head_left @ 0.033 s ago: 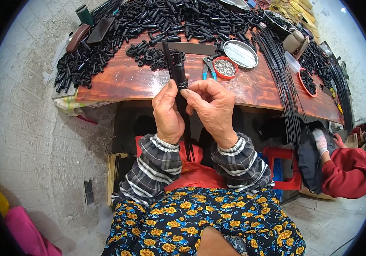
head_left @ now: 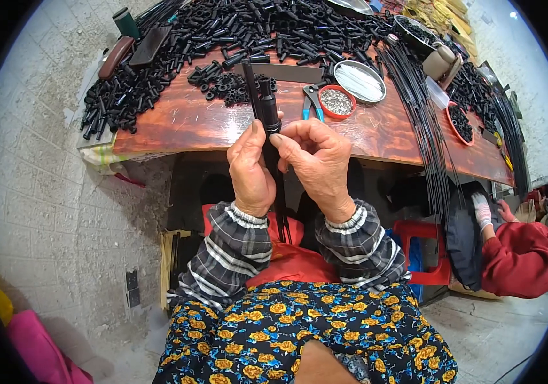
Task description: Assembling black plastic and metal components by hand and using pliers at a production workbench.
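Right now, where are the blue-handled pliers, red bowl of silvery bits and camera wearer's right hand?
Blue-handled pliers [head_left: 312, 98]: head view, dark joint.
Red bowl [head_left: 340, 117]: head view, near rim.
Right hand [head_left: 320, 162]: head view, between wrist and fingers.

The wooden tabletop [head_left: 178, 118] is streaked red-brown; by its near edge, a tube [head_left: 267, 106] is coloured black; below it, sleeves [head_left: 226, 256] are checked black, grey and white.

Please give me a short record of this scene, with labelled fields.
Left hand: holds a black rod and fitting upright
Right hand: thumb at the fitting's lower part
Table: heaped black parts; pliers beside a red bowl; white strips in a round tray
Table's right: thin black rods overhanging the edge
Co-worker: gloved hand, red sleeve
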Available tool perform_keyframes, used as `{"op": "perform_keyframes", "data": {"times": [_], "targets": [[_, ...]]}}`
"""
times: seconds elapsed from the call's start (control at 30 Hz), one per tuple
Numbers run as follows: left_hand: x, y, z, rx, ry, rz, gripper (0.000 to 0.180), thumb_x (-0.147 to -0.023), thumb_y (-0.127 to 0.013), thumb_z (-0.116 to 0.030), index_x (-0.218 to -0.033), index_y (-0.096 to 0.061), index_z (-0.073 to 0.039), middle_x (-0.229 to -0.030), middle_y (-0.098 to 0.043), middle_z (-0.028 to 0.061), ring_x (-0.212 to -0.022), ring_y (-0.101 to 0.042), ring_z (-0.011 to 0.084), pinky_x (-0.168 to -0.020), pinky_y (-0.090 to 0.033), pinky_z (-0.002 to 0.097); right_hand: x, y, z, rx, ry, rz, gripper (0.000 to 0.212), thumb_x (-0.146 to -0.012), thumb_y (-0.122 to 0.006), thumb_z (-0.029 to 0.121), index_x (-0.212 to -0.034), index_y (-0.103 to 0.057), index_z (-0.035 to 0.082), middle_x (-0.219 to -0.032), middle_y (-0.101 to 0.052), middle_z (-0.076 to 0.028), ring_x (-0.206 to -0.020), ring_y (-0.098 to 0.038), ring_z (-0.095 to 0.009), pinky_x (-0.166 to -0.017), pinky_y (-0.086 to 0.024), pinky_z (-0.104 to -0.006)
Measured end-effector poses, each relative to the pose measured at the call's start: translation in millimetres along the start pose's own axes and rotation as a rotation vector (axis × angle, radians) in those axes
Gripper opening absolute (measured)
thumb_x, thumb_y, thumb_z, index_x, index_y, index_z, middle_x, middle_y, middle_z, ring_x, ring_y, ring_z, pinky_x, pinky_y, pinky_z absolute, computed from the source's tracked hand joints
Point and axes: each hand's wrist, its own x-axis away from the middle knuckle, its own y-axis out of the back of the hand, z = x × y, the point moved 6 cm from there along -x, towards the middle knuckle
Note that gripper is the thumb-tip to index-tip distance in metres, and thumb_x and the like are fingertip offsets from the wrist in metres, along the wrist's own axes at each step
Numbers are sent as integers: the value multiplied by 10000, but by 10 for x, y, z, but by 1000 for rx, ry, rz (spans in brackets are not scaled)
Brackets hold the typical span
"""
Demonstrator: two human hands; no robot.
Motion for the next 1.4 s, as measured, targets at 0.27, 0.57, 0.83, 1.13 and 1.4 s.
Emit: {"op": "perform_keyframes", "data": {"times": [0.27,0.57,0.83,1.13,1.4], "targets": [[-8,-4,2,-10,-13,-14,344,-998,-455,-237,-1120,-618,40,-1040,-641,76,-895,-563,106,-778,-445,246,22,-6,-1,-10,-79,-18,80,-824,-711,14,-844,-655,-40,-661,-628,-19,-531,-569,-56,-463,-432,-187],[7,9,7,28,28,-37,389,-1002,-452,-309,-1113,-622,23,-956,-646,58,-704,-547,83,-535,-403,235,72,-34,-52,-128,-71,-59,84,-827,-709,14,-870,-661,-40,-666,-631,-16,-534,-564,-53,-469,-434,-185],[3,-5,-54,-58,-23,-90,387,-1001,-488,-312,-1090,-634,36,-921,-637,44,-720,-534,74,-558,-415,226,50,-64,-45,-145,-155,-28,100,-831,-712,35,-869,-665,-44,-675,-640,-25,-537,-567,-57,-472,-433,-187],[-29,38,3,26,90,-29,399,-1003,-479,-332,-1088,-633,26,-910,-642,45,-743,-552,94,-599,-432,233,-10,-23,-96,-204,-214,41,107,-833,-708,45,-881,-684,-47,-667,-644,-28,-530,-569,-66,-472,-435,-195],[-50,47,-29,0,61,3,413,-1018,-440,-344,-1096,-624,18,-959,-647,55,-771,-568,99,-647,-463,247,15,-42,-31,-117,-144,7,98,-830,-710,46,-879,-695,-37,-667,-644,-13,-549,-567,-48,-480,-431,-189]]}}
